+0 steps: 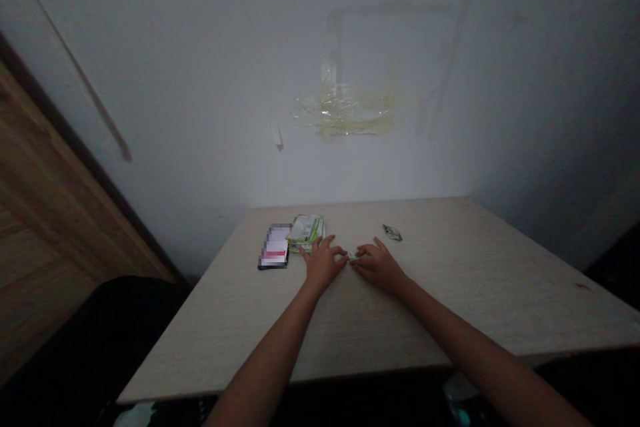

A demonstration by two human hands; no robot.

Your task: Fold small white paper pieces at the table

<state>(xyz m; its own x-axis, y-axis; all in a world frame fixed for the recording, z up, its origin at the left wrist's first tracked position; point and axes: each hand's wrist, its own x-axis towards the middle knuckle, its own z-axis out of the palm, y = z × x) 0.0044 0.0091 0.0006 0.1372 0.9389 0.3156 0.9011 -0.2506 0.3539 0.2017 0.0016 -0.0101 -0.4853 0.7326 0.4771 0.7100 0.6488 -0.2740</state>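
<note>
Both hands meet low over the middle of the table. A small whitish piece (pixel 353 255), paper-like and too small to name, sits between their fingertips. My right hand (pixel 377 265) pinches its right side. The thumb and forefinger of my left hand (pixel 323 265) are pressed together at its left edge, while the other fingers spread toward a stack of green-and-white packets (pixel 306 229). A small green crumpled packet (pixel 393 233) lies apart, beyond my right hand.
Left of the stack lies a phone (pixel 275 247) with a lit, blurred screen. The pale wooden table (pixel 420 340) reaches back to a grey wall (pixel 210 80) with yellowed tape (pixel 350 113) on it. A dark chair-like shape (pixel 110 327) stands at the left.
</note>
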